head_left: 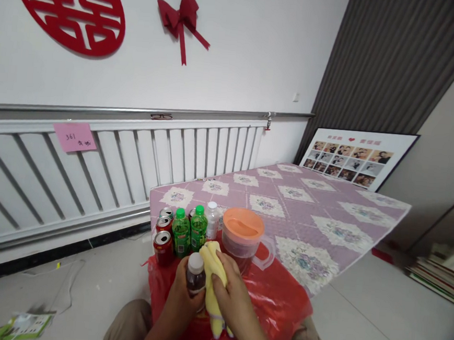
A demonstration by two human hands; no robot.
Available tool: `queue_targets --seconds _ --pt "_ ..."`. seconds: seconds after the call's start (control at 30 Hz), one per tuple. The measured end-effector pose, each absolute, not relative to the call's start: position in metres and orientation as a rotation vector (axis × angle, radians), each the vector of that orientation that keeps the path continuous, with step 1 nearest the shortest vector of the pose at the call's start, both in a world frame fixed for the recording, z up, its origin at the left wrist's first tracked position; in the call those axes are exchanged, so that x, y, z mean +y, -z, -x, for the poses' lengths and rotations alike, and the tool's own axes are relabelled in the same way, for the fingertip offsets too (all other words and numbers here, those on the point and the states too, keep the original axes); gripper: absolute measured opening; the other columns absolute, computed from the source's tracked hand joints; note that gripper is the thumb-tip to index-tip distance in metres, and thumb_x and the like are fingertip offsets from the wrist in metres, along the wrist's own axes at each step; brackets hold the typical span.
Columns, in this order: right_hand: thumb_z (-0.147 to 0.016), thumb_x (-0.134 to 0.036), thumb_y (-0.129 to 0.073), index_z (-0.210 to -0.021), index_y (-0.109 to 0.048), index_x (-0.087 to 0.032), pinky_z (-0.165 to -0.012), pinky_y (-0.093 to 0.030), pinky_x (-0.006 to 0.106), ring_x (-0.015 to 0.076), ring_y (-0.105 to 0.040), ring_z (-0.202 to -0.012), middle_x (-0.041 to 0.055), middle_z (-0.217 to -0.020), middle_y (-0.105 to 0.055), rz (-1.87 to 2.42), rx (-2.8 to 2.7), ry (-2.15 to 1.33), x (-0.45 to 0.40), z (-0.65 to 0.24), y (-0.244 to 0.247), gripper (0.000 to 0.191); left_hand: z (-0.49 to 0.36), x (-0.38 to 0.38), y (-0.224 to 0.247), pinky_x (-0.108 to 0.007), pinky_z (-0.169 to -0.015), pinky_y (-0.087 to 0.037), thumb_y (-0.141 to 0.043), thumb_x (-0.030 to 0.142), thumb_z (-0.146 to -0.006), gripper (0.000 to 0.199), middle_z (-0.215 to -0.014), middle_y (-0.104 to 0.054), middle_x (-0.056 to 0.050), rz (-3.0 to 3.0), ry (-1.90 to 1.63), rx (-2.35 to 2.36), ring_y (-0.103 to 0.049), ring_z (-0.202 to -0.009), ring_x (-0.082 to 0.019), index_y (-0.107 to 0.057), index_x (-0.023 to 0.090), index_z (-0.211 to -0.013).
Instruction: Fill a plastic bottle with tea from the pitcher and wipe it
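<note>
My left hand (184, 295) is wrapped round a bottle (195, 277) with a white cap and dark contents, held upright over the red plastic sheet (279, 305). In my right hand (231, 285) is a folded yellow cloth (213, 279), pressed against the bottle's right side. Just beyond my hands stands a clear pitcher (240, 249) with an orange lid and dark liquid inside. Two green bottles (181, 234) with green caps and a clear bottle (211, 221) with a white cap stand behind the held bottle. Several cans (163, 246) are grouped at the left.
A table with a purple floral cloth (294, 212) stretches to the right. Behind it runs a white radiator (173, 155) with a pink note (74, 137). A photo board (349, 158) leans at the far right. Cables and a green-white packet (29, 327) lie on the floor.
</note>
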State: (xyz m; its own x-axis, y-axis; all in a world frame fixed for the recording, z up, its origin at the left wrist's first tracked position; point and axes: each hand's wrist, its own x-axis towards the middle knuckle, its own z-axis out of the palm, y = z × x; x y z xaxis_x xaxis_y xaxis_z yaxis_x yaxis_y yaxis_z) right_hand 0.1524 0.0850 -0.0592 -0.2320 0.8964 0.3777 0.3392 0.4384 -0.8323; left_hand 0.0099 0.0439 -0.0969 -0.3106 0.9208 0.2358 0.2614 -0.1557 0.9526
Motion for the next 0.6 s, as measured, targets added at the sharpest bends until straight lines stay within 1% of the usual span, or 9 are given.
queue_targets --seconds 0.1,0.27,0.37,0.5,0.6 --pt "-0.083 -0.021 -0.047 -0.133 -0.056 -0.016 -0.11 -0.041 0.04 0.0238 -0.054 -0.127 0.0139 -0.135 -0.057 1.111 -1.805 -0.773 0.084 -0.151 0.064 0.05 -0.01 0.043 0.096 -0.041 -0.107 -0.044 -0.066 0.019 -0.071 0.073 -0.137 -0.053 -0.016 -1.364 -1.499 1.541 -0.056 -0.125 -0.026 -0.035 0.017 -0.138" --pt "-0.082 -0.02 -0.048 -0.131 -0.057 -0.011 -0.108 -0.042 0.046 0.0281 -0.057 -0.125 0.0183 -0.132 -0.061 1.24 -1.862 -0.828 0.079 -0.155 0.088 0.051 -0.009 0.042 0.098 -0.042 -0.11 -0.04 -0.066 0.017 -0.068 0.076 -0.138 -0.053 -0.015 -1.359 -1.481 1.578 -0.053 -0.128 -0.027 -0.035 0.017 -0.138" --pt "-0.083 -0.02 -0.047 -0.132 -0.055 -0.011 -0.109 -0.042 0.046 0.0276 -0.056 -0.126 0.0183 -0.133 -0.06 1.242 -1.848 -0.823 0.075 -0.158 0.091 0.051 -0.009 0.042 0.097 -0.043 -0.112 -0.038 -0.065 0.017 -0.069 0.077 -0.139 -0.051 -0.016 -1.357 -1.467 1.585 -0.051 -0.129 -0.027 -0.032 0.016 -0.139" --pt "-0.087 -0.021 -0.044 -0.133 -0.053 -0.012 -0.108 -0.044 0.044 0.026 -0.054 -0.128 0.0177 -0.136 -0.056 1.15 -1.826 -0.692 0.073 -0.156 0.076 0.048 -0.01 0.041 0.096 -0.043 -0.11 -0.041 -0.066 0.02 -0.073 0.075 -0.139 -0.052 -0.015 -1.32 -1.482 1.544 -0.052 -0.129 -0.027 -0.032 0.018 -0.139" --pt "-0.087 -0.018 -0.043 -0.137 -0.05 -0.016 -0.108 -0.044 0.042 0.0248 -0.049 -0.131 0.0157 -0.141 -0.05 1.056 -1.849 -0.588 0.07 -0.151 0.06 0.05 -0.011 0.042 0.096 -0.044 -0.102 -0.048 -0.069 0.022 -0.073 0.075 -0.136 -0.054 -0.016 -1.29 -1.527 1.446 -0.058 -0.121 -0.029 -0.033 0.019 -0.139"
